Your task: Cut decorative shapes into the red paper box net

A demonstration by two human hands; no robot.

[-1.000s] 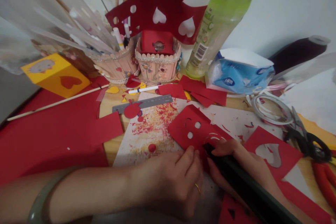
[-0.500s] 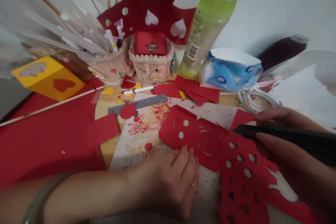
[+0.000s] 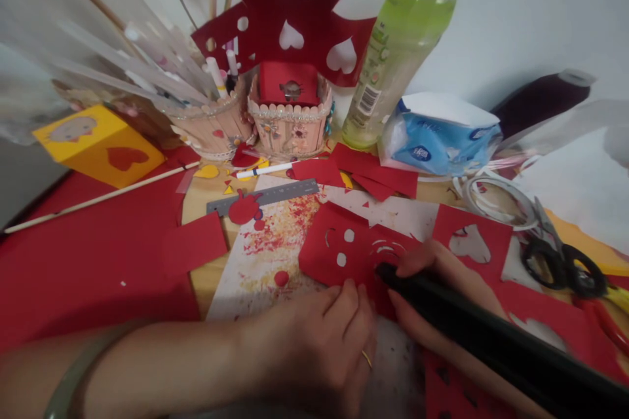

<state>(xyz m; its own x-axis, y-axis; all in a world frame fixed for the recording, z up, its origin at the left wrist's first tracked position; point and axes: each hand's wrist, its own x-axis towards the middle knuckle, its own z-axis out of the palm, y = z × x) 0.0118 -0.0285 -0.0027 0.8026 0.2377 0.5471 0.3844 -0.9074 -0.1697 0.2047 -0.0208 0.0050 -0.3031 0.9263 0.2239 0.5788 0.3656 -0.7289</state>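
A red paper sheet (image 3: 339,245) with cut-out holes and curved slits lies on a paint-stained white sheet (image 3: 275,245). My left hand (image 3: 327,344) rests at its near edge, fingertips pressed together on the paper, a ring on one finger. My right hand (image 3: 442,294) grips a long black cutting tool (image 3: 491,340). The tool's tip touches the red paper beside the curved slits. A green bangle (image 3: 69,380) sits on my left wrist.
Behind stand two stick-built pots (image 3: 289,121), a red heart-cut paper piece (image 3: 295,19), a green bottle (image 3: 398,46) and a tissue pack (image 3: 437,137). Scissors (image 3: 560,255) and a tape roll (image 3: 496,200) lie right. A yellow box (image 3: 98,144), a ruler (image 3: 265,193) and red scraps lie left.
My right hand swung out to the right with the black tool, then came back so its tip is on the red paper again. My left hand stayed on the paper's edge.
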